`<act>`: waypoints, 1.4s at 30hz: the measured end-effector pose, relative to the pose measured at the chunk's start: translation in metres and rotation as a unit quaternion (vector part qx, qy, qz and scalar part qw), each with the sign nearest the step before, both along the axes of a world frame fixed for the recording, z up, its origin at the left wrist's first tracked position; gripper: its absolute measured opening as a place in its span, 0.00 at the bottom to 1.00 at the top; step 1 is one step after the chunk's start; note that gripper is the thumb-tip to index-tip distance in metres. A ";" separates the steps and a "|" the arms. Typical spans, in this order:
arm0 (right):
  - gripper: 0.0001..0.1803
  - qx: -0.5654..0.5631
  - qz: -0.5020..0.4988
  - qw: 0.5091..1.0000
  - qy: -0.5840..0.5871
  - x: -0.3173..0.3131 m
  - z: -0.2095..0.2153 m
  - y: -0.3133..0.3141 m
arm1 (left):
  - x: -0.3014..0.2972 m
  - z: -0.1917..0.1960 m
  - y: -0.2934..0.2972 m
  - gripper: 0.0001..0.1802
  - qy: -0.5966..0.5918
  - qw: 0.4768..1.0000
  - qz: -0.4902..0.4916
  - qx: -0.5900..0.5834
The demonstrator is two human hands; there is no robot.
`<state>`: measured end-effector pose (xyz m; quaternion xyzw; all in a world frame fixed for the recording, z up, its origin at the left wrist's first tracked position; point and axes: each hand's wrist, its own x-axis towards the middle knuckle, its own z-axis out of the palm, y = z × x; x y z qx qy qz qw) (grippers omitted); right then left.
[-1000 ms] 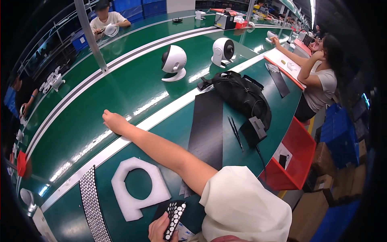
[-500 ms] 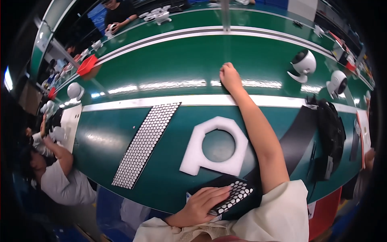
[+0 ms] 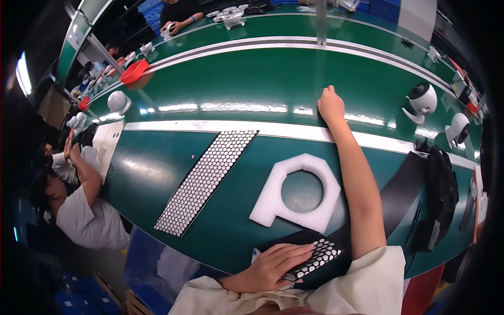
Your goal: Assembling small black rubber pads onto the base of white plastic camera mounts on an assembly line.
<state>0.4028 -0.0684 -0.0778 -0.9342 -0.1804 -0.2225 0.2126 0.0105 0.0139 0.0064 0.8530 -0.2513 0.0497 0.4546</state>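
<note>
small black sheet dotted with white hexagonal stickers lies at the lower centre of the frame on the near edge of the green table, and the left hand rests flat on it, fingers spread and pressing down on its left part rather than gripping it. right hand is well apart from the left, stretched out to the upper centre of the frame, curled into a loose fist on the green conveyor belt just past the white stripe; whether it holds anything i cannot tell. between the two hands sits a white foam block with a round hole, just above the sticker sheet. to its left a long strip of white hexagonal stickers lies slanted on the table. white round fan-like devices stand at the upper right on the belt, and a black bag sits at the right edge. another person in a white shirt works at the left edge of the frame.
</note>
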 end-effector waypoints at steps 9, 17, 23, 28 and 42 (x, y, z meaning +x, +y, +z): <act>0.09 -0.196 -0.130 0.964 -0.124 0.008 -0.019 0.001 | 0.001 -0.007 0.000 0.27 -0.023 0.999 -0.003 -0.027; 0.12 -0.113 -0.110 0.987 -0.034 0.003 -0.007 -0.006 | -0.001 -0.008 0.001 0.28 -0.026 0.999 -0.010 -0.038; 0.24 -0.038 -0.062 0.986 -0.149 -0.009 0.014 -0.001 | -0.001 -0.008 0.001 0.30 -0.018 0.999 -0.016 -0.034; 0.12 -0.061 0.114 0.981 -0.144 -0.004 0.003 0.002 | 0.001 -0.007 -0.002 0.28 -0.018 0.999 -0.014 -0.038; 0.08 -0.079 0.165 0.962 -0.204 -0.016 0.017 0.012 | 0.001 -0.006 -0.002 0.24 -0.017 0.999 -0.001 -0.036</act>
